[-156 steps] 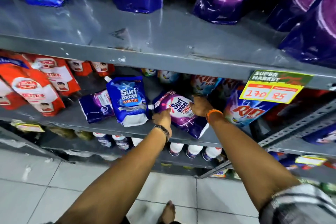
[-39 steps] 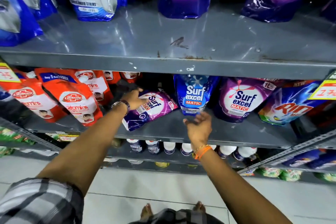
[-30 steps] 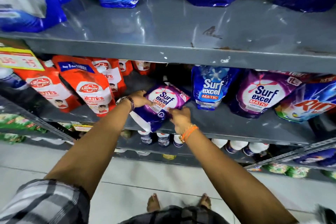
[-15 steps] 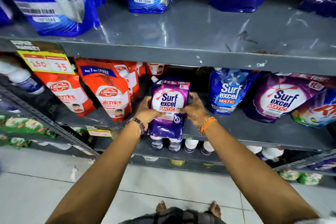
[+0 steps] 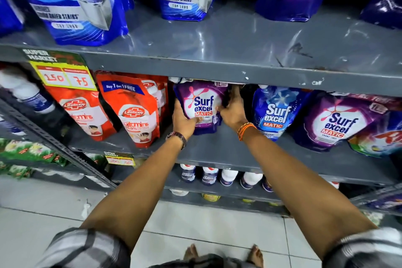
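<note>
A purple Surf Excel Matic pouch [image 5: 201, 104] stands upright on the grey middle shelf [image 5: 217, 150], under the shelf above. My left hand [image 5: 182, 121] grips its lower left side, thumb on the front. My right hand [image 5: 232, 111] grips its right edge, fingers reaching behind it. The pouch's top sits just below the upper shelf's front lip.
Red Lifebuoy pouches [image 5: 134, 111] stand to the left. A blue Surf Excel pouch [image 5: 275, 113] and another purple pouch [image 5: 335, 122] stand to the right. Large blue and purple pouches line the top shelf [image 5: 239, 43]. Bottles [image 5: 208, 176] fill the lower shelf. A yellow price tag [image 5: 63, 76] hangs left.
The purple pouch lay tilted on the shelf a second ago; both hands stood it upright and have pushed it further back between the red and blue pouches.
</note>
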Tool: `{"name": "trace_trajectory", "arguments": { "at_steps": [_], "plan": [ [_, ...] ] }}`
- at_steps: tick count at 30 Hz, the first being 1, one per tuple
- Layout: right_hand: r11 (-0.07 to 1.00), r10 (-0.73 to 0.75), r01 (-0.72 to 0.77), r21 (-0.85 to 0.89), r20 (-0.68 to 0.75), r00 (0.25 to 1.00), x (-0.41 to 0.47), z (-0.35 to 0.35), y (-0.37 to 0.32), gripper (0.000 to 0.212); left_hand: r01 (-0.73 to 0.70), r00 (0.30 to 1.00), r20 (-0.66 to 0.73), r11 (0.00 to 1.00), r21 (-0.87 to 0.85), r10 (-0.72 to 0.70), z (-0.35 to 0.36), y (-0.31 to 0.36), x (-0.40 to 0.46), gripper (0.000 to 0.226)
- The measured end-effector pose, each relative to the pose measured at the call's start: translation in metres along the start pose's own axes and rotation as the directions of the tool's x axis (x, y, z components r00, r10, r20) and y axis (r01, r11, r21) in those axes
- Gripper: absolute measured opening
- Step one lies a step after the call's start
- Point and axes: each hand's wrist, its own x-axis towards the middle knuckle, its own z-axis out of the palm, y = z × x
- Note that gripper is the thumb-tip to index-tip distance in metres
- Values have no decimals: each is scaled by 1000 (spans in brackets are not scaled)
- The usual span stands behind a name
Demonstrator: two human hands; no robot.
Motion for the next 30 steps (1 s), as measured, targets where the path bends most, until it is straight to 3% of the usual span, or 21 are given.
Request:
{"name": "trace_trajectory", "arguments": {
  "at_steps": [8,12,17,21,24,27,30],
  "plan": [
    [996,5,-7,-90,-23,1000,2,4,10,80,-27,1000,16,995,91,25,-5,-8,8,99],
    [998,35,-35,-55,-1,999,-5,4,10,81,-38,999,9,991,129,37,-8,-20,7,107],
    [980,80,-76,185,-12,997,-36,-13,5,68,-59,992,-106,987,149,75,-5,-19,-21,102],
    [843,247,-225,488,21,969,-82,-46,23,56,-60,959,-264,982,181,107,10,-18,-66,88],
    [856,290,-206,474,-110,951,-118,-92,58,47,-60,981,-178,995,79,74,41,-14,-94,68],
    [904,353,-231,360,-325,877,-140,-155,93,45,-72,996,47,997,14,71,86,-6,-113,57],
    [908,417,-353,225,-418,807,-150,-218,120,56,-92,951,298,995,37,77,135,4,-128,54]
  ]
}}
